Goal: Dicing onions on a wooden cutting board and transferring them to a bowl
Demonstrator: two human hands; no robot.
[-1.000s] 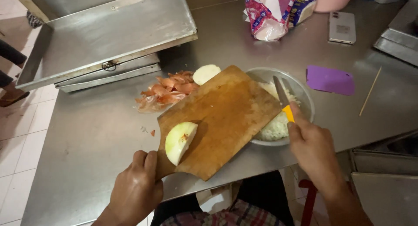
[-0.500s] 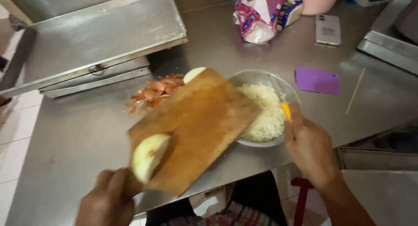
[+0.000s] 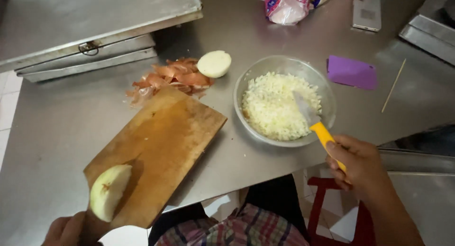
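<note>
Steel carries everything here: your grey metal bench (image 3: 71,132) holds a worn brown wooden cutting board (image 3: 161,146) lying at a slant, one corner reaching out past the near edge. A pale peeled onion half (image 3: 110,191) sits on that near corner, cut face toward the wood.

Your left hand (image 3: 66,231) is closed on the board's near corner, just below the onion half; only the knuckles show at the bottom of the view, so how the fingers lie underneath cannot be told. Your right hand (image 3: 360,163) is wrapped shut around the yellow handle of a small kitchen knife (image 3: 313,120), whose blade rests inside the round metal bowl of chopped white onion (image 3: 282,104), tip over the heap.

For good handling, keep the board level, since the onion half lies loose near the overhanging corner and could slide off. Keep the blade low and flat in the bowl, edge turned away from your left hand, and grip the handle firmly, well back from the steel.

Beyond the board lie reddish-brown onion skins (image 3: 168,78) with another peeled onion half (image 3: 214,63) touching them. Right of the bowl are a flat purple scraper (image 3: 351,71) and a thin wooden skewer (image 3: 393,85). A hinged steel tray (image 3: 85,42) stands at the far left.
</note>
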